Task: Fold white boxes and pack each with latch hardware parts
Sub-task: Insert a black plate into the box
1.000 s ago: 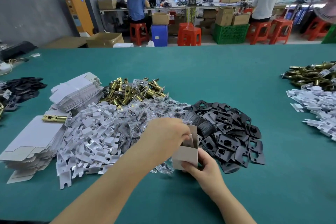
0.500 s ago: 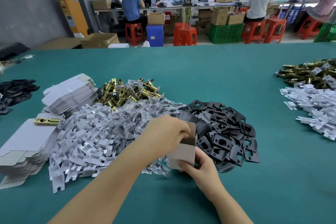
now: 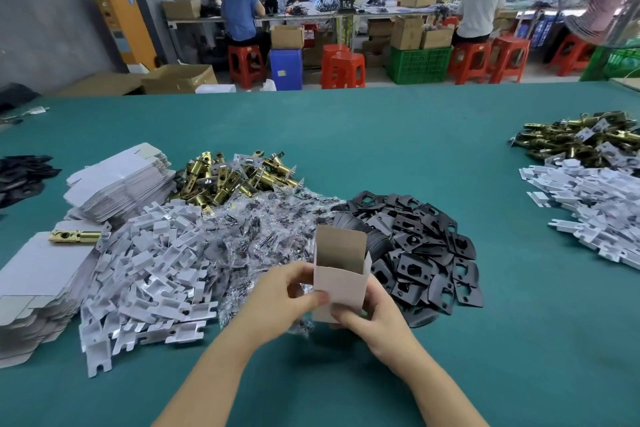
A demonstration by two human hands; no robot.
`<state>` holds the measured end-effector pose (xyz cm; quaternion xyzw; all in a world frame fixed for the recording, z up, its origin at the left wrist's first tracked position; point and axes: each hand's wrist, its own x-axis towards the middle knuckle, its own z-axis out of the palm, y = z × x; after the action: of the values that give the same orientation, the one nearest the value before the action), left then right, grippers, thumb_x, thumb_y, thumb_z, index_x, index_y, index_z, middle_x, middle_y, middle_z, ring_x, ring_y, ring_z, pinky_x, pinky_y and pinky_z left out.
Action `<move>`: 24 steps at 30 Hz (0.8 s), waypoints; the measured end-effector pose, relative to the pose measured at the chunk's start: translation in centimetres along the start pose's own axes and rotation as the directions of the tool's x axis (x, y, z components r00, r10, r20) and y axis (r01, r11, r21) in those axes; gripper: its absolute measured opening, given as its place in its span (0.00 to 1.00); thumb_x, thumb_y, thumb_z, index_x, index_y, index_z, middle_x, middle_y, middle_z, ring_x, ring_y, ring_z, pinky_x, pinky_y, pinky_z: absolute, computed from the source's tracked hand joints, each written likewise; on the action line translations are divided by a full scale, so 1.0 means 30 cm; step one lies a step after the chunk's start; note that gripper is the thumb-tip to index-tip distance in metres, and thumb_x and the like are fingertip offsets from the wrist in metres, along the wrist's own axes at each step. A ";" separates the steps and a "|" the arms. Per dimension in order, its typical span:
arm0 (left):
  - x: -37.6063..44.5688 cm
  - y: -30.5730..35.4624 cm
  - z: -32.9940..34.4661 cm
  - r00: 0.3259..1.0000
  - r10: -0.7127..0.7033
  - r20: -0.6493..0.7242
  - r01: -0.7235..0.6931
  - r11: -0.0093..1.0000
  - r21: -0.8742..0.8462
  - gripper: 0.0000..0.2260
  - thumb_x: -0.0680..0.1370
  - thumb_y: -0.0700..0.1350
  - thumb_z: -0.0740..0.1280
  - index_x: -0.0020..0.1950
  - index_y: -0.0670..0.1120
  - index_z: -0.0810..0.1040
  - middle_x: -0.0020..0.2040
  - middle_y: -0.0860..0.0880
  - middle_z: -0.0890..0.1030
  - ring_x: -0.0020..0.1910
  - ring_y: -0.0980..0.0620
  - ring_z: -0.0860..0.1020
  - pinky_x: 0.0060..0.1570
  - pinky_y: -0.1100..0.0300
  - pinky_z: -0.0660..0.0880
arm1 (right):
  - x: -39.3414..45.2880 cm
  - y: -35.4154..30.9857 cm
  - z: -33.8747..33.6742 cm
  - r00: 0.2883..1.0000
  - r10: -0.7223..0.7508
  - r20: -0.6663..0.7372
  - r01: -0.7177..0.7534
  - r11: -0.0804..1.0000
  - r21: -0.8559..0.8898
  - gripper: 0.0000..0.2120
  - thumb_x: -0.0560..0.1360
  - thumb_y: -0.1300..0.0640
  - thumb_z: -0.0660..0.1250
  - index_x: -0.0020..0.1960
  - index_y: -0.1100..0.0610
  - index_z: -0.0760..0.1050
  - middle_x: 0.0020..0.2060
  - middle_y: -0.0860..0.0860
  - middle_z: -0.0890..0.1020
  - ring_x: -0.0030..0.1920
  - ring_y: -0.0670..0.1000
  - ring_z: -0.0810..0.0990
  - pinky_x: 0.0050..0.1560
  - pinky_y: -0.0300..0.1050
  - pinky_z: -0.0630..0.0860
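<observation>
A small white box [image 3: 341, 279] stands upright with its top flap open, brown inside showing. My left hand [image 3: 284, 295] grips its left side, thumb across the front. My right hand [image 3: 372, 317] holds its lower right corner. Behind it lie heaps of parts: black strike plates [image 3: 426, 246], clear bags of screws [image 3: 263, 229], brass latch bolts [image 3: 228, 180] and white plates [image 3: 152, 270]. Flat white box blanks [image 3: 117, 184] are stacked at the left, with a second stack [image 3: 38, 274] nearer me that carries one brass latch [image 3: 74, 236].
The table [image 3: 381, 142] is covered in teal cloth. At the right edge lie another brass latch pile [image 3: 581, 140] and white plates [image 3: 595, 204]. More black parts [image 3: 20, 173] sit at the far left. People work at benches beyond the table.
My left hand has come out of the box's mouth and now grips its side. The box stands taller and upright, and its open flap is fully in sight.
</observation>
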<state>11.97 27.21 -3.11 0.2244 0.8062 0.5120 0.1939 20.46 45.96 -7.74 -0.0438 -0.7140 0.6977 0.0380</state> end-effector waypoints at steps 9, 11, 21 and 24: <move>-0.035 -0.030 0.074 0.999 -0.035 -0.038 0.025 0.975 -0.222 0.10 0.77 0.42 0.73 0.53 0.57 0.82 0.44 0.46 0.86 0.35 0.42 0.84 0.33 0.51 0.80 | 0.066 -0.140 -0.282 0.956 -0.251 -0.155 0.056 0.671 -0.739 0.18 0.76 0.44 0.71 0.65 0.46 0.78 0.53 0.37 0.80 0.45 0.41 0.79 0.48 0.37 0.75; -0.034 -0.035 0.084 0.999 -0.030 -0.045 0.020 0.978 -0.206 0.11 0.77 0.41 0.73 0.54 0.56 0.82 0.44 0.48 0.87 0.35 0.43 0.84 0.33 0.53 0.80 | 0.100 -0.135 -0.339 0.976 -0.130 -0.174 -0.089 0.489 -0.868 0.20 0.78 0.43 0.69 0.69 0.46 0.75 0.63 0.42 0.77 0.52 0.44 0.79 0.53 0.45 0.76; -0.029 -0.049 0.098 0.999 -0.029 -0.035 0.022 0.982 -0.189 0.12 0.77 0.40 0.73 0.56 0.54 0.81 0.45 0.50 0.87 0.34 0.45 0.85 0.35 0.58 0.79 | 0.174 -0.090 -0.401 0.984 -0.007 -0.177 -0.167 0.295 -0.941 0.21 0.77 0.52 0.72 0.70 0.47 0.76 0.58 0.46 0.79 0.57 0.50 0.79 0.49 0.43 0.71; -0.028 -0.046 0.098 0.999 -0.032 -0.033 0.025 0.980 -0.198 0.12 0.78 0.40 0.73 0.57 0.54 0.81 0.43 0.51 0.87 0.34 0.46 0.84 0.35 0.59 0.79 | 0.180 -0.098 -0.398 0.983 -0.024 -0.180 -0.162 0.337 -0.928 0.17 0.77 0.52 0.74 0.65 0.46 0.79 0.49 0.43 0.76 0.46 0.48 0.76 0.46 0.43 0.68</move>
<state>14.02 28.40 -5.49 0.1831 0.7580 0.5905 0.2081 16.46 58.37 -4.56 -0.1440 -0.9767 0.1556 0.0339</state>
